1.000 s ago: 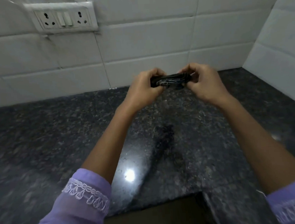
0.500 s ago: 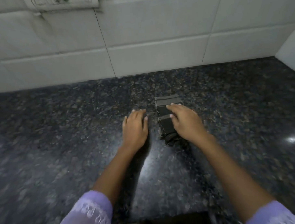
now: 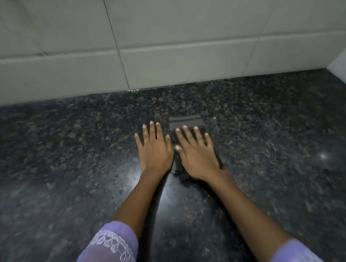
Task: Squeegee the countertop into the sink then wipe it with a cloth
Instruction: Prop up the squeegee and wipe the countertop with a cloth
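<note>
A dark folded cloth (image 3: 186, 122) with grey stripes lies flat on the dark speckled granite countertop (image 3: 70, 155). My right hand (image 3: 197, 153) rests flat on top of the cloth, fingers spread, and covers most of it. Only the far striped end and a bit of the near end show. My left hand (image 3: 154, 149) lies flat on the bare stone just left of the cloth, fingers apart, holding nothing. No squeegee or sink is in view.
A white tiled wall (image 3: 164, 42) runs along the back of the countertop. A second white wall (image 3: 343, 64) closes the right corner. Granite stretches left and right of my hands.
One second ago both hands held the folded cloth up in the air. It now lies on the counter under my flat right hand. Both hands have slid slightly toward the wall.
</note>
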